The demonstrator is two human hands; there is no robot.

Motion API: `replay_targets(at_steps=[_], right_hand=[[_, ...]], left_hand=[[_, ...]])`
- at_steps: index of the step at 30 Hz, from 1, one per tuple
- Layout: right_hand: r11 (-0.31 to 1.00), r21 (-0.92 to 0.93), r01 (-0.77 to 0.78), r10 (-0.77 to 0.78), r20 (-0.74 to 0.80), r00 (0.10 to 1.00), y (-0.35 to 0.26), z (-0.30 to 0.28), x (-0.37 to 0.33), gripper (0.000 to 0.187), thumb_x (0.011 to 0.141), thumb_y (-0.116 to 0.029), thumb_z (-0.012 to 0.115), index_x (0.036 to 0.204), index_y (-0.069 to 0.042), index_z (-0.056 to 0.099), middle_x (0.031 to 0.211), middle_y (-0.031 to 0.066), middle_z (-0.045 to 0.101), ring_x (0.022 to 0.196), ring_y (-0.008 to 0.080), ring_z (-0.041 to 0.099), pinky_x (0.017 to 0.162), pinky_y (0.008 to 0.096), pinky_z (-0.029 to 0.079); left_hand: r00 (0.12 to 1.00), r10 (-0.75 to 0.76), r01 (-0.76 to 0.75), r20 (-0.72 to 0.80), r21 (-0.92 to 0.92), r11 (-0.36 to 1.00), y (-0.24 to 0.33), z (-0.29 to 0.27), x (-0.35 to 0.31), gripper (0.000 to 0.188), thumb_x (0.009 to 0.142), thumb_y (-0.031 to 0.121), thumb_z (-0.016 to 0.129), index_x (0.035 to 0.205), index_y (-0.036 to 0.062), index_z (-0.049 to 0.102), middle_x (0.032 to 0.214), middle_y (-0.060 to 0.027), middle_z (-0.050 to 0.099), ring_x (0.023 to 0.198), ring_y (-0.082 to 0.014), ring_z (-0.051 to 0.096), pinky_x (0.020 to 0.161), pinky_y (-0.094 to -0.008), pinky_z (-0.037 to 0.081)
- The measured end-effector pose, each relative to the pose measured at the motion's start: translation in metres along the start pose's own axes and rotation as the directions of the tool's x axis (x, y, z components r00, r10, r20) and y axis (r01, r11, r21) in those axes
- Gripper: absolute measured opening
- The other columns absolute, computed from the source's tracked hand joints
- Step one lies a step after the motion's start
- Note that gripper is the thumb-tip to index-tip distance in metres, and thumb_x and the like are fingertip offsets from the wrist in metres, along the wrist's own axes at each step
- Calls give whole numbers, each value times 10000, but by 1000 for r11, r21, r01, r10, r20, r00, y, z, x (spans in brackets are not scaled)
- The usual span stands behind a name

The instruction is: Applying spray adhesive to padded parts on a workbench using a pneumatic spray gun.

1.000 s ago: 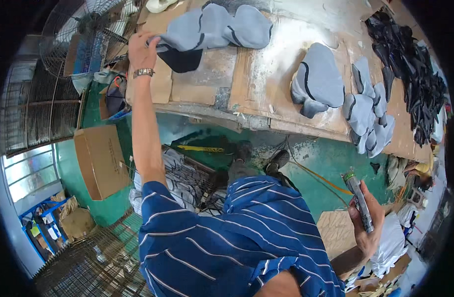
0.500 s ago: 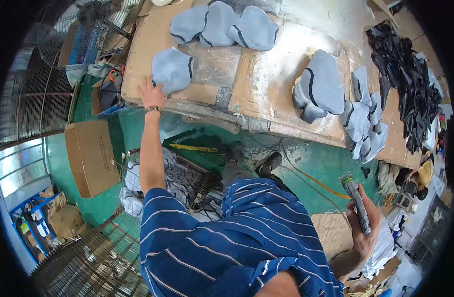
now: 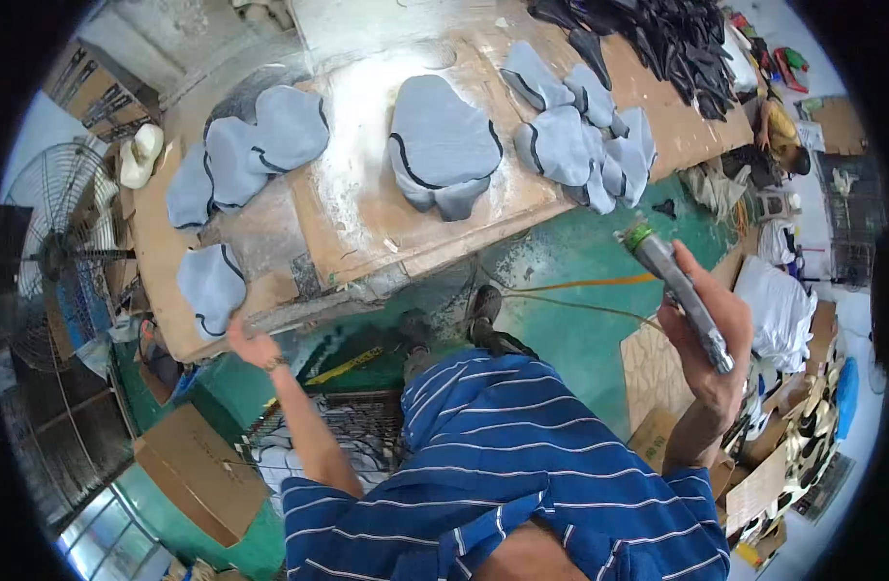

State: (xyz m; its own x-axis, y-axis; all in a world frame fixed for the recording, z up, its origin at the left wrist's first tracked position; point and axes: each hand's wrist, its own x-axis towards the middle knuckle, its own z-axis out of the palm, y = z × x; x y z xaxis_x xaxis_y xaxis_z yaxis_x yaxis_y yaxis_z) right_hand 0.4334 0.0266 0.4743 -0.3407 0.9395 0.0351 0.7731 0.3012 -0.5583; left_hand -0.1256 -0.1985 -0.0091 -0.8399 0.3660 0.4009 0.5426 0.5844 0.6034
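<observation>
The left hand [image 3: 251,344] is at the near left corner of the table [image 3: 367,208], just at the edge. It looks loosely open, with nothing clearly in it, and it is very close to a single grey piece [image 3: 210,287] that lies flat on that corner; I cannot tell if the fingers touch it. The right hand [image 3: 708,339] is raised off the table, to the right of it, over the green floor [image 3: 570,281]. It is closed around a grey tool [image 3: 675,290], a long cylinder with a green ring near its upper end, and the tool is tilted with this end pointing toward the table.

On the table more grey pieces with dark edges are lying. A group of three [image 3: 251,150] overlaps near the left far side, one big stack [image 3: 443,145] is in the middle, and another group [image 3: 580,136] lies toward the right edge. At the far right corner there is a heap of black pieces [image 3: 658,39].

A fan [image 3: 57,252] stands left of the table, and a cardboard box [image 3: 198,470] is on the floor below the left hand. The person wears a blue striped shirt [image 3: 522,465].
</observation>
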Motion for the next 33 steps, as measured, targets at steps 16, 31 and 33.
replay_targets(at_steps=[16, 31, 33], right_hand=[[993, 34, 110, -111, 19, 994, 20, -35, -42, 554, 706, -88, 785, 1254, -18, 740, 750, 94, 669, 675, 212, 674, 645, 297, 509], [992, -115, 43, -42, 9, 999, -59, 3, -51, 613, 778, -125, 753, 1357, 44, 644, 1110, 223, 740, 879, 275, 703, 811, 333, 512], [988, -75, 138, -142, -50, 989, -67, 15, -52, 612, 786, -114, 767, 1366, 37, 642, 1038, 191, 737, 859, 252, 685, 797, 324, 504]], left_hand=[[662, -365, 368, 655, 140, 919, 57, 13, -233, 473, 819, -98, 542, 1177, 113, 769, 1280, -159, 684, 1187, -361, 626, 1013, -506, 540], [713, -193, 268, 674, -9, 963, 25, 14, -223, 467, 743, -93, 559, 1092, 113, 790, 1201, -163, 706, 1139, -359, 641, 1010, -497, 527], [711, -205, 296, 673, -22, 955, 20, 14, -223, 465, 744, -94, 559, 1086, 116, 791, 1194, -164, 708, 1134, -360, 644, 1008, -491, 527]])
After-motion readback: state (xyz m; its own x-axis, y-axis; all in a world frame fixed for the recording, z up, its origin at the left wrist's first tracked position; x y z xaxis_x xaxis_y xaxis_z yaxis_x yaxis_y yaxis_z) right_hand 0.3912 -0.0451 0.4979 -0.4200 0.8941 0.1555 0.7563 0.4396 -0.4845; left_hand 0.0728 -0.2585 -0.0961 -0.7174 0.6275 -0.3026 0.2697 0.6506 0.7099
